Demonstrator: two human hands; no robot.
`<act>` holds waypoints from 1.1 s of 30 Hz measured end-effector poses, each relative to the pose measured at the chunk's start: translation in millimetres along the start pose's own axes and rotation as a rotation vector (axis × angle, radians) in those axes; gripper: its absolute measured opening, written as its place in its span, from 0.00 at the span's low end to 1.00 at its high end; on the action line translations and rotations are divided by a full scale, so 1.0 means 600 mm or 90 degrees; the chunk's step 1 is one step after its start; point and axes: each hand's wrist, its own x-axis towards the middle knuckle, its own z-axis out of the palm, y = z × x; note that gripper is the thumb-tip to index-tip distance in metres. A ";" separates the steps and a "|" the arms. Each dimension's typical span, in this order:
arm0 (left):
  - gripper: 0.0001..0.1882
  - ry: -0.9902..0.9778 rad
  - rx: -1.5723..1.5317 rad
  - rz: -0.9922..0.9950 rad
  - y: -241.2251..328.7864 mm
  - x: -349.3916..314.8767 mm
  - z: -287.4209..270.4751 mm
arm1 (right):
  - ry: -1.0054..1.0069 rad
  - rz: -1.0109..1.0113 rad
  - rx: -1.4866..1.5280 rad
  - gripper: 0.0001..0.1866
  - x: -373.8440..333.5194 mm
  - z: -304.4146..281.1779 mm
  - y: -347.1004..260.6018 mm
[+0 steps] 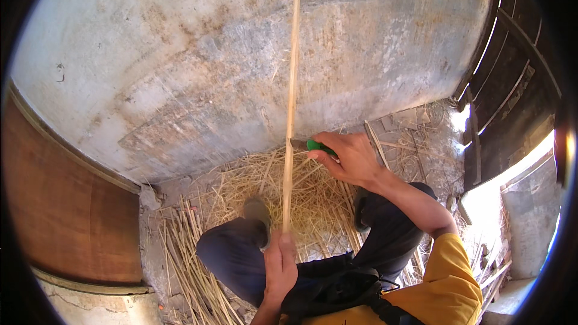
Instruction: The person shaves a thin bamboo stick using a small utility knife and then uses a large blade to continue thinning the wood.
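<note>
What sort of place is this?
Probably a rough shed or simple workspace: stained, weathered wall, dark plank siding with daylight through its gaps, and a heap of pale shavings on the floor.

A wall [211, 54] stands before me. Shavings [319, 204] lie on the floor [152, 229] between my shoes [257, 212], slats [191, 253] left of them, a panel [78, 198] farther left; my long strip [292, 102] points wallward, a knife [311, 145] at its right.

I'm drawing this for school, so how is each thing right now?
Pale strip, held, in one piece
Green-handled knife, blade bare, at the strip's edge
Left grip, closed on the strip's near end
Right grip, closed on the handle
Shavings, loosely heaped
Other strips, lying on the floor
Wall, stained
</note>
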 end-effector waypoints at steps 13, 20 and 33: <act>0.16 0.034 0.155 0.082 0.003 0.004 -0.012 | 0.034 -0.042 0.004 0.14 -0.002 0.000 -0.009; 0.11 0.025 0.195 0.079 0.009 -0.006 -0.018 | 0.048 -0.059 -0.004 0.12 0.001 -0.002 0.002; 0.11 0.033 0.215 0.067 0.001 -0.012 -0.027 | 0.063 -0.037 -0.017 0.12 0.010 0.008 0.024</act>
